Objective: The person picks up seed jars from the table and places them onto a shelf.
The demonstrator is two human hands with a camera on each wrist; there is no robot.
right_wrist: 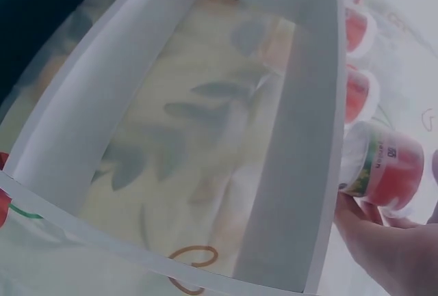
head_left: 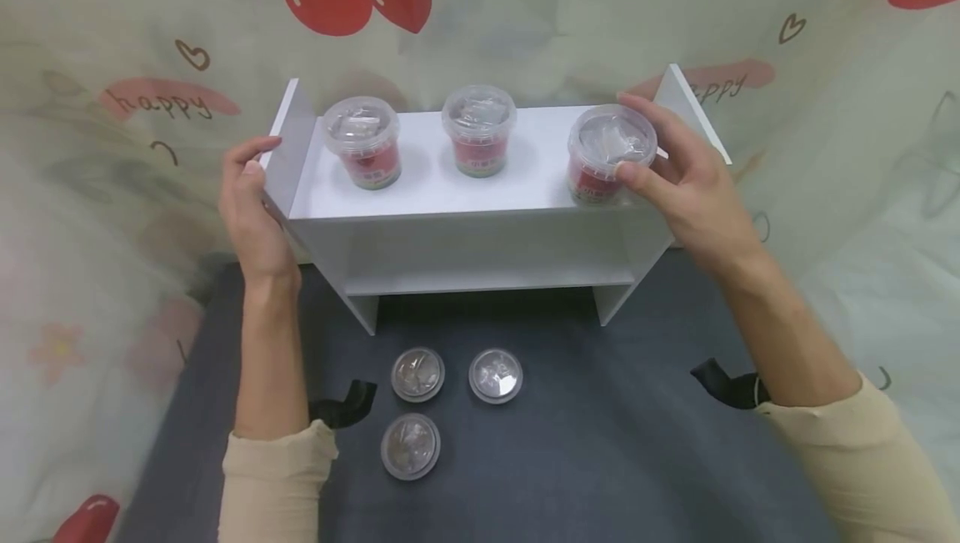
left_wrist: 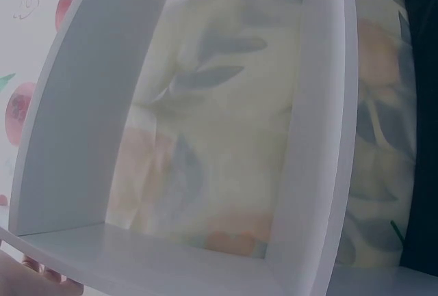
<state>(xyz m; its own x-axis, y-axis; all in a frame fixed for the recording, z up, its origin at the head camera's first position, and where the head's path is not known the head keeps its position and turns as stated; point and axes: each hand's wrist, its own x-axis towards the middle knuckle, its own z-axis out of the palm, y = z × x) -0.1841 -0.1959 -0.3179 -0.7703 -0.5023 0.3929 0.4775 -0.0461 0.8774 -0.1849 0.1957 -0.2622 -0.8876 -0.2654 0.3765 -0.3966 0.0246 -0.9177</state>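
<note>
A white two-level shelf [head_left: 450,193] stands at the back of a dark mat. Three red cups with clear lids sit on its top board: a left cup [head_left: 363,141], a middle cup [head_left: 478,129] and a right cup [head_left: 609,155]. My right hand [head_left: 678,168] grips the right cup, thumb in front and fingers behind; in the right wrist view the cup [right_wrist: 384,169] shows beside the top board [right_wrist: 301,139]. My left hand [head_left: 251,201] holds the shelf's left side panel [head_left: 285,151], fingers curled over its edge; that panel [left_wrist: 89,104] fills the left wrist view.
Three more clear-lidded cups stand on the dark mat [head_left: 600,443] in front of the shelf: [head_left: 417,374], [head_left: 496,375], [head_left: 410,445]. A cherry-print cloth [head_left: 525,9] hangs behind and drapes both sides. Black straps lie by each wrist.
</note>
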